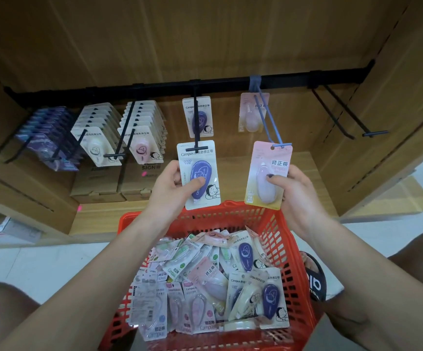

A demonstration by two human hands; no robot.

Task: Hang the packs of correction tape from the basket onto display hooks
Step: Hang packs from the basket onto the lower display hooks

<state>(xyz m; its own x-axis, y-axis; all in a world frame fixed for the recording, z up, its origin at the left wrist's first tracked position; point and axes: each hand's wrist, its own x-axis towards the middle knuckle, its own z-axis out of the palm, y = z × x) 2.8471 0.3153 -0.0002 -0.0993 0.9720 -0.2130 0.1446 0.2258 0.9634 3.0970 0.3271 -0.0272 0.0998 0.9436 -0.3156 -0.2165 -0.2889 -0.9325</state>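
You hold a white pack with purple tape and a pink-yellow pack above the red basket.

Cardboard boxes stacked in wooden shelf recess below rail. My black sandal on pale floor, right of view.

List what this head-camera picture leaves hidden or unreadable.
- Lower packs in the red basket: buried under the top layer.
- Rear packs on the full left hooks: only their top edges show.
- Pink pack in the right hand: small print blurred.
- Purple pack in the left hand: thumb covers its middle.
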